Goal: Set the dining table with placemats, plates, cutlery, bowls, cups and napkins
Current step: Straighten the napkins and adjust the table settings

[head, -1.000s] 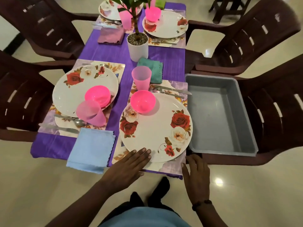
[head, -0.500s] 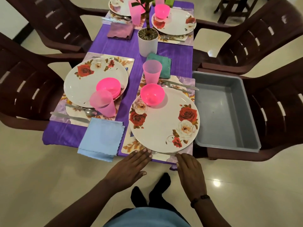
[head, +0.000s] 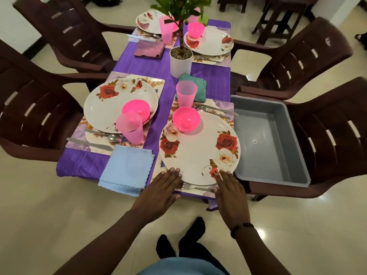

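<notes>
Both hands lie flat with straight fingers at the near edge of the nearest plate [head: 198,153], holding nothing: the left hand [head: 161,188] touches its near-left rim, the right hand [head: 230,187] its near-right rim. The plate sits on a placemat [head: 226,105] at the table's [head: 83,165] near right corner. A fork [head: 195,187] lies between the hands, just beside the plate. A pink bowl [head: 186,121] rests on the plate's far side, a cup [head: 186,93] behind it. A grey bin [head: 266,139] sits on the chair to the right.
</notes>
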Demonstrator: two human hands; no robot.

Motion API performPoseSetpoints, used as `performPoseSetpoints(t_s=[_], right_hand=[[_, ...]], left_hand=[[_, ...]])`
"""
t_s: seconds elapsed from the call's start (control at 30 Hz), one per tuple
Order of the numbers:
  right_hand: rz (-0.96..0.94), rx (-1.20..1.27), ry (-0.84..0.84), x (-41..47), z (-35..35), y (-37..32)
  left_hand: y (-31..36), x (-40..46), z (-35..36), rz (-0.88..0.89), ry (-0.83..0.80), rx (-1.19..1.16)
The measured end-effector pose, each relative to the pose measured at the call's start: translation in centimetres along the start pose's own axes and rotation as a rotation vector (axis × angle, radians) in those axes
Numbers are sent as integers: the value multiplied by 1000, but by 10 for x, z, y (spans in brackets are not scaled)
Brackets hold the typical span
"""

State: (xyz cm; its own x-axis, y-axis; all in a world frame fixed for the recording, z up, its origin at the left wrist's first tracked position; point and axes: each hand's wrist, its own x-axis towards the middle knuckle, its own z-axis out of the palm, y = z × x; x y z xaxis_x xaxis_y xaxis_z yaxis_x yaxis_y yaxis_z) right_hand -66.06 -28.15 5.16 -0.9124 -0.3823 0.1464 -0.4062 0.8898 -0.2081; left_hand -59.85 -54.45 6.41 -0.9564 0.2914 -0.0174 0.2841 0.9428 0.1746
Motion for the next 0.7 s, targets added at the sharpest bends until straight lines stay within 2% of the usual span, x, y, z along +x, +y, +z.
performPoseSetpoints(t_s=[0.13,0.37,0.57,0.7], right_hand=[[12,2,-89,4,6,1],[0,-5,-67,-1,0,1],[133,106,69,6,-8,3],[161,81,103,24,-13,18]], left_hand=[[-2,10,-4,-23,-6,-39],[0,8,-4,-13,62,-80],[-2,13,-1,-2,77,-81],[6,34,-7,13,129,-89]])
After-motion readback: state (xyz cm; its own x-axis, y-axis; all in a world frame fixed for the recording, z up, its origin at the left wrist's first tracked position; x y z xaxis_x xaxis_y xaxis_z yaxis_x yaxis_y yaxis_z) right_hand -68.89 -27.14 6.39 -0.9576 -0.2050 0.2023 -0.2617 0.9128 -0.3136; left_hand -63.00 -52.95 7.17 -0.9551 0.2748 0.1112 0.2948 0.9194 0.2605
